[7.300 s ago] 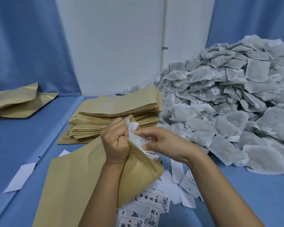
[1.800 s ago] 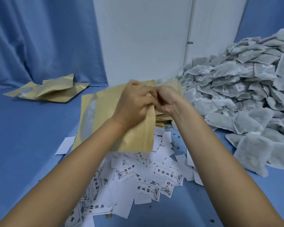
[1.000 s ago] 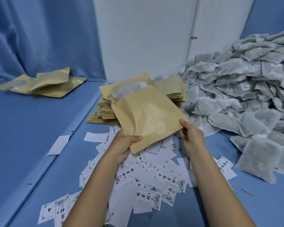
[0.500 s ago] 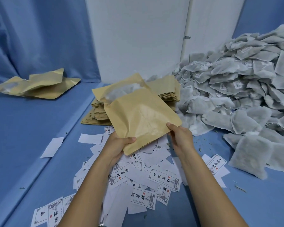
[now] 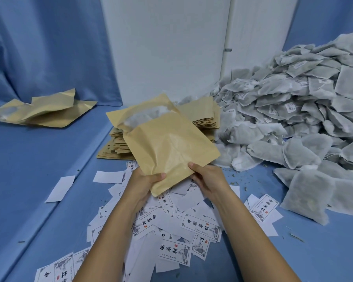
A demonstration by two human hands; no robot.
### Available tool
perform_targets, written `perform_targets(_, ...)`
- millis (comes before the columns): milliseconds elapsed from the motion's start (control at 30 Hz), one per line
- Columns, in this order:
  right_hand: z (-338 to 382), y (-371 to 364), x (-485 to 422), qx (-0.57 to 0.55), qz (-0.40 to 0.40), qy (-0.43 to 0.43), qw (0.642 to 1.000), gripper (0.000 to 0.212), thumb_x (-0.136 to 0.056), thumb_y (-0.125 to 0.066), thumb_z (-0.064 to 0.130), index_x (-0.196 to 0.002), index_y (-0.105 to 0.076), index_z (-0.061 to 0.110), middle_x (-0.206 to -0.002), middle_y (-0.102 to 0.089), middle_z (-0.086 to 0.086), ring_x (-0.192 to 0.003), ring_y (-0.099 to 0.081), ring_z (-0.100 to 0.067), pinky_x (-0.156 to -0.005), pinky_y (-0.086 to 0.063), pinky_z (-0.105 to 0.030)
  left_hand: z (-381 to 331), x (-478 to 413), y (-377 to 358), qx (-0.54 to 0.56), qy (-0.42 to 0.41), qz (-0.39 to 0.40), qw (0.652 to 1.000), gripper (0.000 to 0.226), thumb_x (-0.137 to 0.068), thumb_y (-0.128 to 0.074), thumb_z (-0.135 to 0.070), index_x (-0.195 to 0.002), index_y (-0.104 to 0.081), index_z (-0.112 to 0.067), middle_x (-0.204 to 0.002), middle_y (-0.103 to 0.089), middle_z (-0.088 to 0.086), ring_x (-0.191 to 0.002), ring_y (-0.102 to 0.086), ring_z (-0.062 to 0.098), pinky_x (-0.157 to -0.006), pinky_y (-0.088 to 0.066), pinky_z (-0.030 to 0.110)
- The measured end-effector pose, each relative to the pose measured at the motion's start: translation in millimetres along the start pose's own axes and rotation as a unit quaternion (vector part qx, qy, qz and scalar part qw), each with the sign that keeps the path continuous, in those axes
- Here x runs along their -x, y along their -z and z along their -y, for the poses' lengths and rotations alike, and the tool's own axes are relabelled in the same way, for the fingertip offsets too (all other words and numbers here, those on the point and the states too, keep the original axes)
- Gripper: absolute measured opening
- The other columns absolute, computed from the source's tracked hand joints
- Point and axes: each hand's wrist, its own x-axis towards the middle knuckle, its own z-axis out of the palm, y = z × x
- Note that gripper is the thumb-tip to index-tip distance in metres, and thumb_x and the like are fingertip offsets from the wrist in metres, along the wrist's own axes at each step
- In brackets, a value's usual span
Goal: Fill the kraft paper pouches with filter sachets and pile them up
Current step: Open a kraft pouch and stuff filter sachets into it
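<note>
Above labels [image 5: 200, 222] — pouch [image 5: 167, 145] slants away; left grip [image 5: 145, 184], right grip [image 5: 208, 180] pinch its near edge.

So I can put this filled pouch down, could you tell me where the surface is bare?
Bare: the left ledge between the crumpled pouches and the lone slip; the near-right corner below the sachets. Crowded: the labels in front, pouch stack behind.

- A blue cloth surface [image 5: 39, 163] is carrying everything.
- A stack of flat kraft pouches [image 5: 115, 148] is sitting mid-back, touching a heap of filter sachets [image 5: 293, 119] on the right.
- Printed paper labels [image 5: 200, 226] are lying scattered in front.
- Filled pouches [image 5: 43, 112] are lying far left.
</note>
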Motion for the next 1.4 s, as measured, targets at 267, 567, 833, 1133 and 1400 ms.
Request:
perform_targets(267,-5.8,-4.2,2.0,-0.011,0.027,0.002,1.000,0.004,-0.085,-0.066,-0.003,-0.083,-0.065,-0.005,-0.088,-0.074,-0.012,-0.083,-0.070,-0.021,-0.080,-0.058,-0.028,-0.5,1.4,-1.3,0.005,-0.004,0.000,1.000,0.032,-0.079,-0.066,0.011,-0.106,-0.060,-0.004,-0.086,-0.072,0.011,-0.064,-0.068,0.028,-0.041,-0.050,0.030)
perform_targets(567,-9.7,-5.3,4.7,0.039,0.034,0.031,0.998,0.005,-0.085,-0.068,0.000,-0.085,-0.068,-0.004,-0.096,-0.073,-0.017,-0.088,-0.072,-0.024,-0.078,-0.058,-0.026,3.1,7.2,8.7,-0.206,0.020,0.025,0.978,0.038,-0.074,-0.082,-0.035,-0.107,-0.067,-0.023,-0.094,-0.075,-0.008,-0.090,-0.069,0.010,-0.075,-0.049,0.025)
perform_targets(833,-16.0,-11.0,8.5,0.084,0.064,0.016,0.994,0.023,-0.079,-0.074,-0.002,-0.099,-0.064,-0.007,-0.091,-0.074,-0.017,-0.083,-0.073,-0.028,-0.072,-0.060,-0.031,-0.5,13.2,5.8,-0.201,0.014,0.044,0.979,0.037,-0.074,-0.082,-0.021,-0.108,-0.068,-0.019,-0.096,-0.075,-0.005,-0.091,-0.070,0.011,-0.078,-0.049,0.025)
perform_targets(1133,-12.7,-10.4,10.5,0.133,0.082,0.005,0.988,0.016,-0.079,-0.075,0.000,-0.091,-0.067,-0.007,-0.090,-0.073,-0.018,-0.077,-0.073,-0.024,-0.067,-0.058,-0.023,0.4,11.5,-2.7,-0.248,-0.022,0.041,0.968,0.025,-0.080,-0.078,-0.027,-0.102,-0.070,-0.020,-0.093,-0.075,-0.005,-0.086,-0.069,0.009,-0.077,-0.049,0.023)
perform_targets(1400,-18.6,-11.1,11.6,0.156,0.096,-0.017,0.983,0.026,-0.077,-0.077,0.005,-0.098,-0.069,-0.006,-0.097,-0.073,-0.017,-0.091,-0.072,-0.028,-0.084,-0.056,-0.032,1.7,7.6,1.8,-0.330,-0.025,0.030,0.943,0.021,-0.080,-0.077,-0.026,-0.077,-0.068,-0.008,-0.061,-0.062,0.002,-0.055,-0.056,0.014,-0.055,-0.040,0.022)
